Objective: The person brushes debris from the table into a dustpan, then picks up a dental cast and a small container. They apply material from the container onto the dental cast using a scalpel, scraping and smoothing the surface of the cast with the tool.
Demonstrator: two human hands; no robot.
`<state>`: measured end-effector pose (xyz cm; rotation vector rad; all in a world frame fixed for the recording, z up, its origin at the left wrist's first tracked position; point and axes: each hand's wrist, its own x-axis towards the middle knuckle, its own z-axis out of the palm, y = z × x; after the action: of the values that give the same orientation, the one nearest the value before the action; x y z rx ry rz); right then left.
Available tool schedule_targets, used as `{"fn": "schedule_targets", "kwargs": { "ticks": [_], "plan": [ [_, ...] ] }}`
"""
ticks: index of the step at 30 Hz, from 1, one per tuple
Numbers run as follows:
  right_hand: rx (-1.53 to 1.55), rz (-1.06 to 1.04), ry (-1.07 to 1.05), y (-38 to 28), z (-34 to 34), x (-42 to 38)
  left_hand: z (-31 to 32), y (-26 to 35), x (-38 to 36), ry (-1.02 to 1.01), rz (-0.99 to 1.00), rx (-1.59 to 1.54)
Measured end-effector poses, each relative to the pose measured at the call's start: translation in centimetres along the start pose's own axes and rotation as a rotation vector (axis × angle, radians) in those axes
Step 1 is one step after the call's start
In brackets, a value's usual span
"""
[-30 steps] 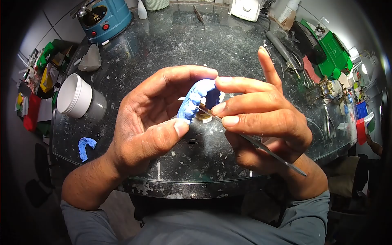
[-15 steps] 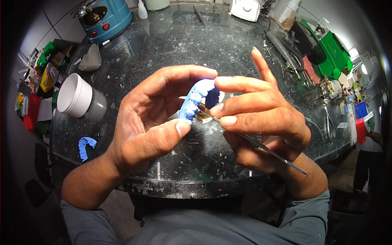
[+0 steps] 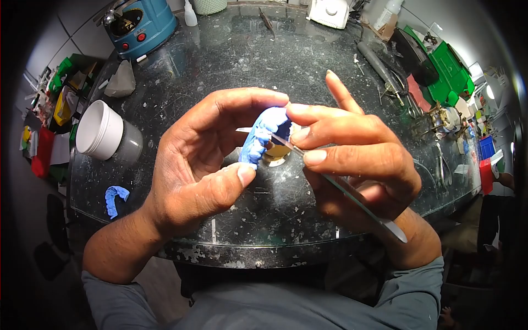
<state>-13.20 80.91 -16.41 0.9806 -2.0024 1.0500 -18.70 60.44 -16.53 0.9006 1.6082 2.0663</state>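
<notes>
Head view: I see the left hand (image 3: 190, 157) pinching the blue mould (image 3: 269, 117) above the worktop (image 3: 220, 58), the right hand (image 3: 371, 151) pinching a tool (image 3: 357, 201) at its ridge. I judge this fine detailing; another stroke needs light control.

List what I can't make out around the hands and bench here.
All in the head view:
Blue model: lower end partly covered by the left hand.
Tool: tip too small against the model.
Round piece: partly hidden behind the model.
Machine: top cut off by the upper edge.
</notes>
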Motion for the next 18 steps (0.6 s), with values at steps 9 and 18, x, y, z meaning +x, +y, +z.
{"fn": "schedule_targets", "kwargs": {
  "ticks": [9,18],
  "plan": [
    [-0.080,-0.026,0.021,-0.02,0.32,-0.03,-0.26,-0.09,0.01,-0.012,0.039,0.061],
    [-0.071,-0.033,-0.028,-0.06,-0.13,0.07,-0.44,0.00,-0.01,-0.016,0.049,0.063]
  ]
}}
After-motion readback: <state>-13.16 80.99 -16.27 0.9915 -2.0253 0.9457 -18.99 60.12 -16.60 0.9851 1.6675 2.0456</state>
